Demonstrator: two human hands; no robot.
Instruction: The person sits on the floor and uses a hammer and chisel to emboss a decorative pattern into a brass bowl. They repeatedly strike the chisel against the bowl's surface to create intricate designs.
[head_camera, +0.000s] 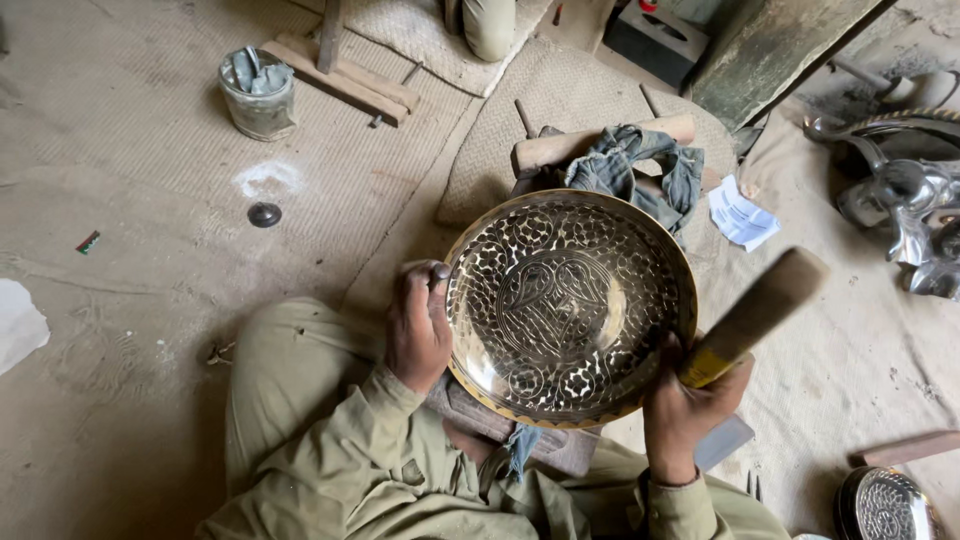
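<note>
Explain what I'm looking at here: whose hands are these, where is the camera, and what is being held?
The one picture comes from a camera worn on a person's head, looking down at their lap as they sit on a matted floor. Their left hand grips the rim of an engraved brass plate, holding it tilted up. Their right hand holds a wooden mallet by the plate's lower edge. Around them lie a jar stuffed with cloth, a small dark knob, a grey rag over a wooden block, folded paper and more metalware.

left hand (418, 325) gripping, right hand (688, 405) clenched
</note>
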